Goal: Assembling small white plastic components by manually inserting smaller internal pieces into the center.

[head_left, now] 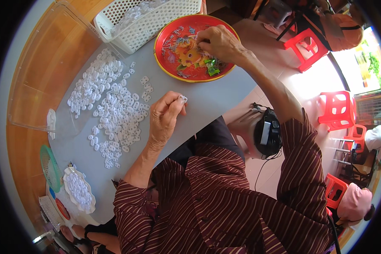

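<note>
Piece (pixel 184 98), small and white, sits in the left hand's (pixel 164 115) closed thumb-and-finger grip above the counter (pixel 216 94); the right hand (pixel 222 43) bends over a flower-printed red tray (pixel 199 21), its hold too hidden to tell. Heaped pieces (pixel 118 114) spread leftward, between a white basket (pixel 156 29) and green sieve (pixel 51 169), with red stools (pixel 336 122) off right.

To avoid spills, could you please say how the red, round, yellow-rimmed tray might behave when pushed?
The tray may slide across the smooth grey tabletop; loose grey scraps inside could shift, and its round rim looks stiff.
</note>
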`<state>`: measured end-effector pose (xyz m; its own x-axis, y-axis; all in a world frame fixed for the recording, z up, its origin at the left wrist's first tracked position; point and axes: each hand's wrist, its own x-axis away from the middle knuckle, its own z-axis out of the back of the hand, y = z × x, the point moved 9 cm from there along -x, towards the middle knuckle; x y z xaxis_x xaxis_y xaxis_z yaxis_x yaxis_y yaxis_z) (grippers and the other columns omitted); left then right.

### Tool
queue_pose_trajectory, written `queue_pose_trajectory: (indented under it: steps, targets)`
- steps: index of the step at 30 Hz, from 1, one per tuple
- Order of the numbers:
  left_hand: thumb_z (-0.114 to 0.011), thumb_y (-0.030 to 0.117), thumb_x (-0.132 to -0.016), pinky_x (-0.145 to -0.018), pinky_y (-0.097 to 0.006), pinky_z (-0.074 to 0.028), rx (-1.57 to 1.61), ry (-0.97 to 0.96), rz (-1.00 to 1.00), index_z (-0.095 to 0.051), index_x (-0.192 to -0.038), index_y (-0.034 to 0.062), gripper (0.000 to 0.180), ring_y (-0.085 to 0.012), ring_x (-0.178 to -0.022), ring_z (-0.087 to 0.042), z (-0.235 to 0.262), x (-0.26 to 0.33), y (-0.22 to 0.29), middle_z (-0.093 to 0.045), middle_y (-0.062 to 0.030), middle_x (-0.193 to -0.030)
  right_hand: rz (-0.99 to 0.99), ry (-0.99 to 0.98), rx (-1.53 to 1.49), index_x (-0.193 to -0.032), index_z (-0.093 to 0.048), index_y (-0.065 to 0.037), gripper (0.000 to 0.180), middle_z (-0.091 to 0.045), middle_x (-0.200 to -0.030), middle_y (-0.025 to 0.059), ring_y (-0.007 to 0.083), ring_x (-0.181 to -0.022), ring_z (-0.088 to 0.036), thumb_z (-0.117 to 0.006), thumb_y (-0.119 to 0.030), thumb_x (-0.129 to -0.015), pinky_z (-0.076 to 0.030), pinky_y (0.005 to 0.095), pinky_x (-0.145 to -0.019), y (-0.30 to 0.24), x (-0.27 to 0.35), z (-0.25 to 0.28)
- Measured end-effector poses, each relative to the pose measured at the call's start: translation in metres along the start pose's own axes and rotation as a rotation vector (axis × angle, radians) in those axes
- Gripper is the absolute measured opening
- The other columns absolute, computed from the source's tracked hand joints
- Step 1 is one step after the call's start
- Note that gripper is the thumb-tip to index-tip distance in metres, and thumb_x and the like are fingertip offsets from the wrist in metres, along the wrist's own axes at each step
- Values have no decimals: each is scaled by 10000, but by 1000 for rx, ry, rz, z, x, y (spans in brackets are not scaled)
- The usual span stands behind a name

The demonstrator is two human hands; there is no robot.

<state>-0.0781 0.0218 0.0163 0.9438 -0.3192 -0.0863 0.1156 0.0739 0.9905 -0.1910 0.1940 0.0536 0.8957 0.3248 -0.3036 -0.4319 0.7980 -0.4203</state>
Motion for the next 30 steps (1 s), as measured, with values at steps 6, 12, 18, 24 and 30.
queue_pose_trajectory:
  steps: [6,12,18,24,30]
  targets:
    - [-509,124,-875,-612,-236,-414,29,5,-2,-586,-784,-12,181,-83,-608,-499,-2,1,-2,-567,-35,-679,61,-47,121,-860,-692,-45,124,-653,-811,134,289,-786,-619,-622,-104,-775,-487,392,-740,-6,-15,-9]
    - [-534,128,-887,-583,-222,-427,27,-10,-20,-573,-798,-8,167,-74,-609,-518,0,2,-4,-559,-22,-660,38,-227,273,-888,-700,-56,134,-651,-850,135,292,-833,-614,-611,-104,-800,-482,394,-771,-16,-21,-20]
    - [-533,129,-888,-584,-223,-428,48,-22,-12,-572,-797,-6,168,-73,-605,-515,-4,1,-5,-558,-24,-660,34,-250,169,-876,-689,-35,130,-634,-849,155,296,-869,-605,-607,-105,-804,-475,390,-801,-18,-20,-14]
    - [-534,134,-884,-575,-226,-428,28,-14,-27,-569,-802,-6,166,-77,-601,-520,-2,1,-3,-565,-21,-681,56,-282,328,-845,-673,-19,108,-624,-812,165,297,-849,-609,-624,-103,-797,-485,389,-765,-27,-22,-21]
    - [-535,137,-882,-577,-229,-435,23,-25,-14,-561,-802,-7,167,-79,-606,-526,-3,0,-3,-560,-24,-683,91,-215,218,-817,-659,-4,92,-629,-831,169,313,-815,-614,-618,-83,-793,-490,407,-740,-24,-26,-21]
